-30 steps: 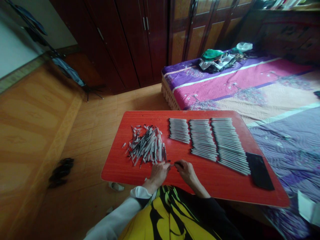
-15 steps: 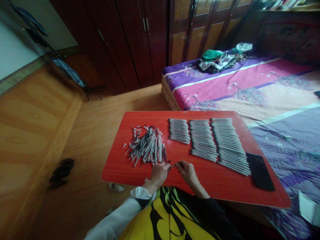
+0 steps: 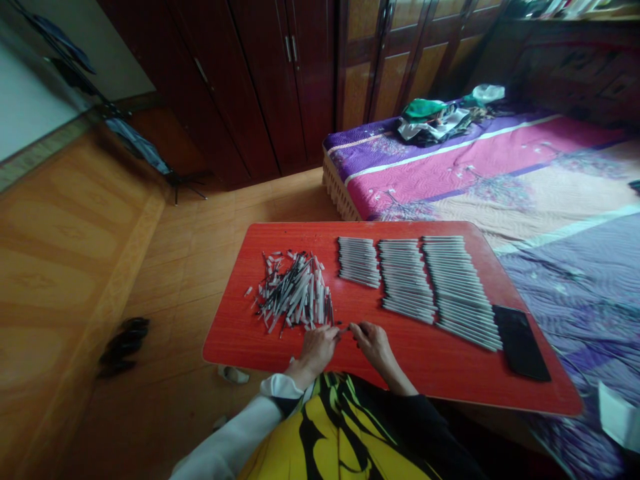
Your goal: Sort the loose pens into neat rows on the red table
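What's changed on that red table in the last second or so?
Hardly anything. The left hand and right hand stay close together, fingers at a small pen part, with no clear grab or release. The loose pen pile, the three neat rows of pens and the red table look unchanged.

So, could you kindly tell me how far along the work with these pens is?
Done: three neat rows of pens lie on the red table. In hand: the right hand pinches a thin pen piece, with the left hand beside it. Remaining: a loose heap of pens.
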### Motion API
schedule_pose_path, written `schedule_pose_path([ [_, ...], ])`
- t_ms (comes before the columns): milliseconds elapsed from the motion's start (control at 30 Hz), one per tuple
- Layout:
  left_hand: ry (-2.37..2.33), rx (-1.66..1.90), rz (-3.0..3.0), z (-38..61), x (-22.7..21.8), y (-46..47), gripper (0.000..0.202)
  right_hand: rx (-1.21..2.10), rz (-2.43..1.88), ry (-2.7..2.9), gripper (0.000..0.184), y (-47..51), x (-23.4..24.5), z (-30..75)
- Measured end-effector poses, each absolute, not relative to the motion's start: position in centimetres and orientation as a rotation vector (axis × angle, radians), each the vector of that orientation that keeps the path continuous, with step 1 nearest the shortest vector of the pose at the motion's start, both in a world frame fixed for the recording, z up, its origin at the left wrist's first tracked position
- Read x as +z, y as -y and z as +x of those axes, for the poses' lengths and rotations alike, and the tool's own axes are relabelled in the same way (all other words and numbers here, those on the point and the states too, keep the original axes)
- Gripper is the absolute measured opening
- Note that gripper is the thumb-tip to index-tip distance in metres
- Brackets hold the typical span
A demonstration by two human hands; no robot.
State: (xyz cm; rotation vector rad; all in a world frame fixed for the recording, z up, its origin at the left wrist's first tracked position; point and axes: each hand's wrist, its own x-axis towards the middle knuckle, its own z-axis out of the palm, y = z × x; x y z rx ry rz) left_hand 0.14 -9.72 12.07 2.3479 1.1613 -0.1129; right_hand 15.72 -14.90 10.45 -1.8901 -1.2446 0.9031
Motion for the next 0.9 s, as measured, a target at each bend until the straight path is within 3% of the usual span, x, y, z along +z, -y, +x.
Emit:
schedule_pose_path([
  [367, -1.157, -0.181, 2.342, 0.23, 12.49, 9.73, 0.024, 1.070, -1.793, 1.155, 0.039, 14.96, 10.08, 15.78],
  [567, -1.116, -0.142, 2.343, 0.16, 12.29, 9.73, 0.027, 0.902, -1.958, 1.242, 0.044, 14.88, 10.32, 15.54],
  [767, -1.146, -0.129, 2.342, 0.08, 12.11, 9.76, 0.026, 1.178, -1.706, 1.062, 0.042, 14.90, 9.93, 15.64],
  [900, -1.133, -0.135, 2.327, 0.12, 11.92, 9.86, 0.025, 1.017, -1.864, 1.155, 0.043, 14.92, 9.75, 15.71],
])
